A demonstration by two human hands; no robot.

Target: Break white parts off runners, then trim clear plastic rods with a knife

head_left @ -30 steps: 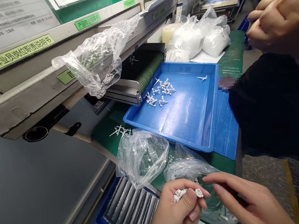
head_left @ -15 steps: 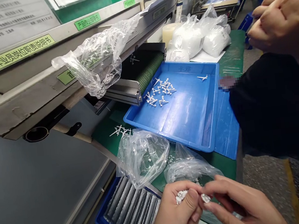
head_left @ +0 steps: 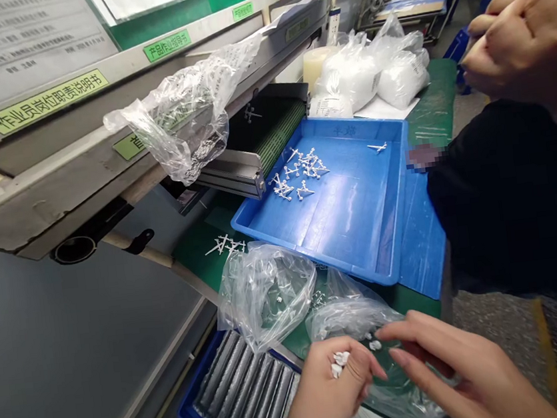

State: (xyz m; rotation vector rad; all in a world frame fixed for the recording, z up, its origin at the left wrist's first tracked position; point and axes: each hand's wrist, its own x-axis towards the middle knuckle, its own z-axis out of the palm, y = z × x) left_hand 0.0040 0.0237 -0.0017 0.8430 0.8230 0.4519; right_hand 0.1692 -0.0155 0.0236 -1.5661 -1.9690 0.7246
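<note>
Lying jumbled: white pieces [head_left: 342, 359], axes unclear

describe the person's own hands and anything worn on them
The left hand and right hand are both bare: no gloves, rings or markings show. The fingers are uncovered, and no sleeve shows at either wrist.

Tray [head_left: 349, 207] mid-tabletop [head_left: 437, 80]. Most parts [head_left: 308, 164] clustered in its far left, a lone part [head_left: 377, 147] toward far right. Conveyor [head_left: 283, 138] ends at tray's left. Full bags [head_left: 363, 72] behind. In front: left bag [head_left: 239, 301], right bag [head_left: 341, 316] beside it. Crate [head_left: 188, 410] lower left, rolls [head_left: 238, 388] inside. Pieces [head_left: 341, 360] in left hand [head_left: 332, 387]; right hand [head_left: 462, 366] apart. Co-worker [head_left: 510, 209] right of tray.
</note>
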